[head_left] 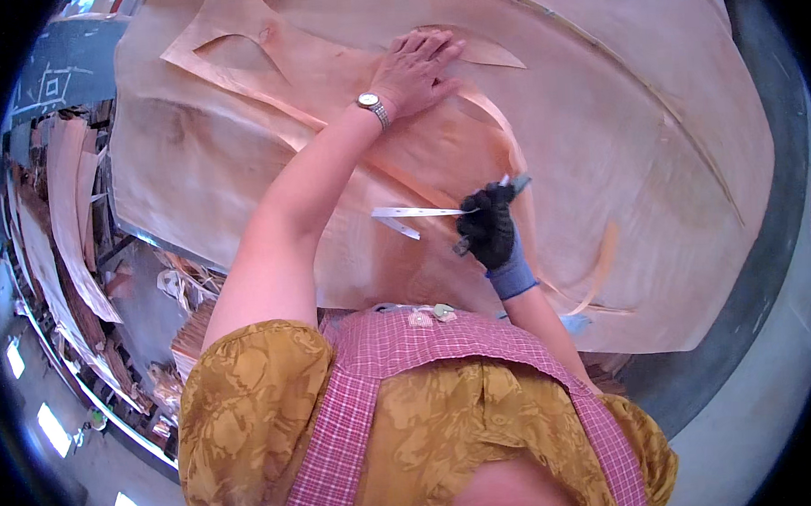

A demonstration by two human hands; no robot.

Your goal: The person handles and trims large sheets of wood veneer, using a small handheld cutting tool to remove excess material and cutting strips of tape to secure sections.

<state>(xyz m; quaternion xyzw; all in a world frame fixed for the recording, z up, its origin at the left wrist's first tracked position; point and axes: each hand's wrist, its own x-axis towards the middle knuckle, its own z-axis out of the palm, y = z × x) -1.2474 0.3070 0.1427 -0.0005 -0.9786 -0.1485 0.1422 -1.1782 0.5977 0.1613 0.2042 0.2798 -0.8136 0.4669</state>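
1. Sheet (619, 171), thin, pale, wood-like: one, large; it lay over the dark table (743, 306), beneath both hands.
2. Left hand (413, 76), bare, with watch (370, 100): palm down, fingers extended, gripping nothing visible; placed over the sheet's upper middle, fingertips at a pointed sliver (496, 53).
3. Right hand (488, 227), gloved: fingers curled around a white tape (413, 213), above the sheet's lower middle. A small greyish item (519, 184) showed at the fingers; its kind could not be told.
4. Step, as judged: pieces were being steadied on the sheet while the tape was held ready.
5. Next move, as judged: it called for a firm left palm and a tape end free of folds.
6. Edges: a torn piece (311, 54) with ragged sides lay on the sheet's upper left; a narrow curl (607, 255) on its lower right; a long stick (551, 13) bowed across its right part.
7. Room: widest on the sheet's right, between right hand and stick; scraps (76, 204) crowded beyond its left edge.
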